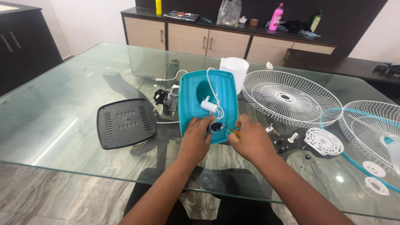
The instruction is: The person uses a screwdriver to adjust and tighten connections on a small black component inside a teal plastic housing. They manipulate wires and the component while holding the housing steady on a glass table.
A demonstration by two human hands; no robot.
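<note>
A teal plastic fan base lies upside down on the glass table, its hollow underside facing me. White wires and a small white capacitor sit inside it. My left hand presses on the base's near edge beside a small black part. My right hand grips a yellow-handled screwdriver whose tip points at that black part.
A dark vented base plate lies left of the teal base. A fan motor and white cup-like part sit behind it. Two white wire grilles, a round white part and loose screws lie on the right.
</note>
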